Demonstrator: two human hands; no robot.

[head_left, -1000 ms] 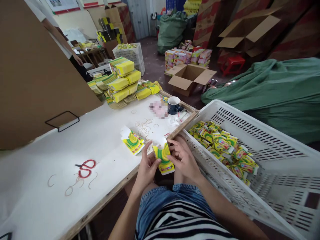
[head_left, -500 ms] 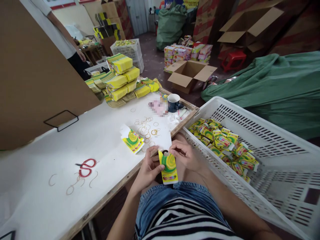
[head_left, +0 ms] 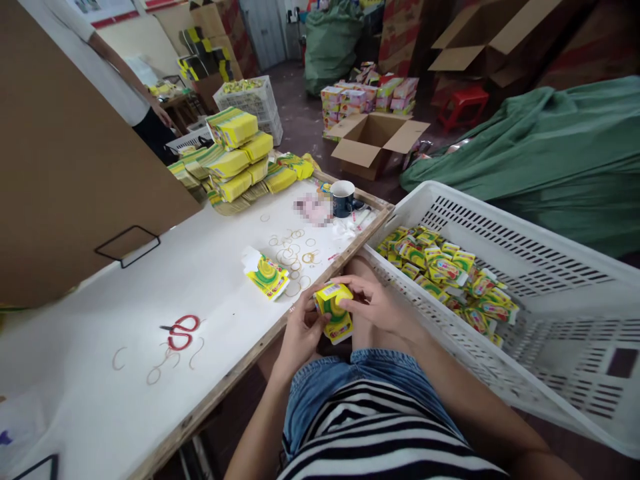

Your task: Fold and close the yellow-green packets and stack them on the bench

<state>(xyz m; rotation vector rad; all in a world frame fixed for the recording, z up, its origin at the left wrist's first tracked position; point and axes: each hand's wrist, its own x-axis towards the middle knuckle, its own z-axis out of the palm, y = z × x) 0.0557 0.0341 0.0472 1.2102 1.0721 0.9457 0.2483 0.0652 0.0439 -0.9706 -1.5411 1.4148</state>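
A small yellow-and-green printed carton [head_left: 334, 312] is held above my lap, with its top end tilted toward me and a barcode showing on the end flap. My left hand [head_left: 303, 327] grips its left side, thumb on the front. The fingers of my right hand [head_left: 370, 301] press on its top right edge. On the white table, just beyond my hands, lies a flattened carton [head_left: 267, 275] with its white end flaps spread. Loose rubber bands [head_left: 290, 253] are scattered beside it.
To my right stands a white plastic crate [head_left: 500, 230] with many small cartons [head_left: 440, 267] in it. Red-handled scissors [head_left: 183, 332] lie on the table [head_left: 115, 400]. Bundled flat cartons [head_left: 233, 160] are stacked at the back, near a mug [head_left: 343, 200]. A person [head_left: 115, 73] stands behind a cardboard sheet [head_left: 75, 167].
The carton's upper end has been folded over, so its barcode flap now shows. My right hand has moved in against that end. The view has shifted slightly.
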